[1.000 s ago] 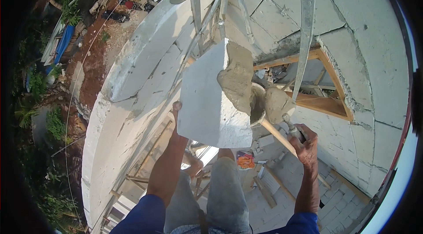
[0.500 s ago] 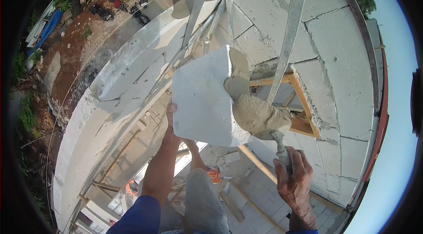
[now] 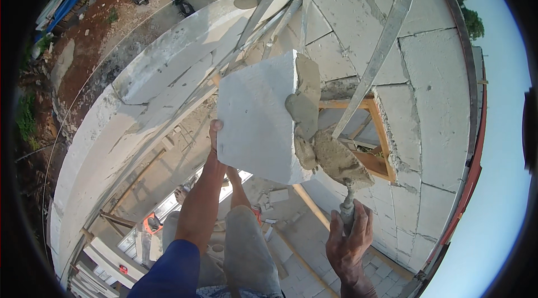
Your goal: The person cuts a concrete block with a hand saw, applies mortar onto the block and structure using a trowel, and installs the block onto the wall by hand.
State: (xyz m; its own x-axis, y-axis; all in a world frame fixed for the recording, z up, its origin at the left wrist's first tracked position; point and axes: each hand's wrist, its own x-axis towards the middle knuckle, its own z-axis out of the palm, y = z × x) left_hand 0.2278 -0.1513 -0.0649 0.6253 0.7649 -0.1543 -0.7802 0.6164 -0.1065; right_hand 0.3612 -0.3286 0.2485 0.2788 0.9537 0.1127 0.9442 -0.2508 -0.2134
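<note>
Concrete block (image 3: 255,118) is held up ahead of the legs (image 3: 246,247) by the left hand (image 3: 214,131), thumb at left edge, other fingers hidden; probably stiff, bulky, chip-prone: grip low, clear of slick mortar (image 3: 307,99); right hand (image 3: 352,237) wraps the trowel handle (image 3: 347,213).

Block (image 3: 255,121), ctr: pale grey-white, w/ faint bluish tint. Mortar (image 3: 307,93) on it: grey-brown. Trowel (image 3: 341,160), approx. 4 o'clock: mottled grey-brown, grey handle. Wall (image 3: 440,93), 2–3 o'clock: lt grey w/ dk joint lines. Window frame (image 3: 382,155), 3 o'clock: orange-brown. Pole (image 3: 311,206), 5: tan. Sleeve (image 3: 171,270), 7: dk blue. Trousers (image 3: 250,247), 6: faded grey. Earth (image 3: 84,57), 10: red-brown. Tarp (image 3: 66,7), 10: bright blue. Sky (image 3: 507,130), 3: pale blue.
</note>
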